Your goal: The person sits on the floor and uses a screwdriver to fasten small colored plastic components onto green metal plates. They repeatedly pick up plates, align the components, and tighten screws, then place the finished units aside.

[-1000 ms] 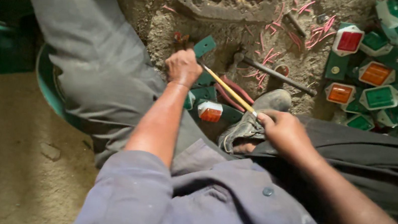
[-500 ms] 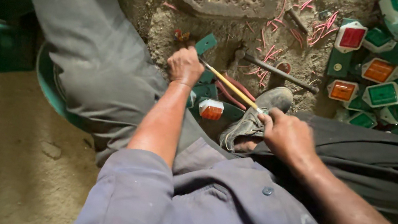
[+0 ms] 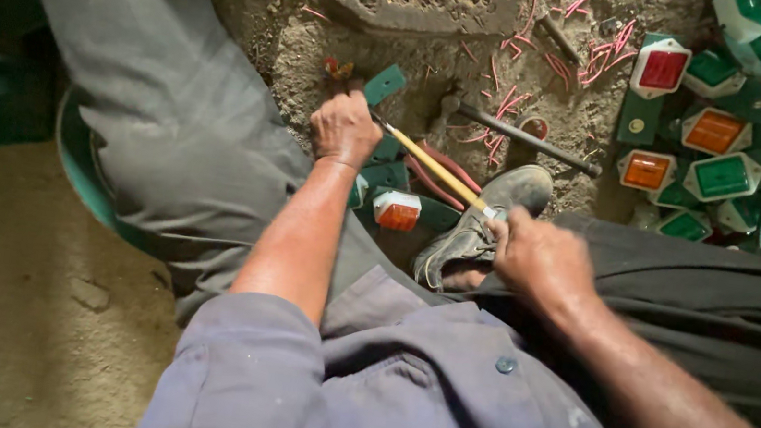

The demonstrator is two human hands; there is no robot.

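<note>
Head view: your left hand (image 3: pixel 345 127) is closed around a green bracket (image 3: pixel 384 84) on the dirt floor (image 3: pixel 22 296). Your right hand (image 3: pixel 540 258) is clamped on a yellow tool (image 3: pixel 435 166) slanting between both hands, above your shoe (image 3: pixel 481 222). Lamps (image 3: pixel 715 129) lie far right.

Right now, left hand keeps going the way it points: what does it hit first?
Probably the green bracket just beyond the left hand, then the bare dirt floor. Depth is hard to judge from above.
</note>
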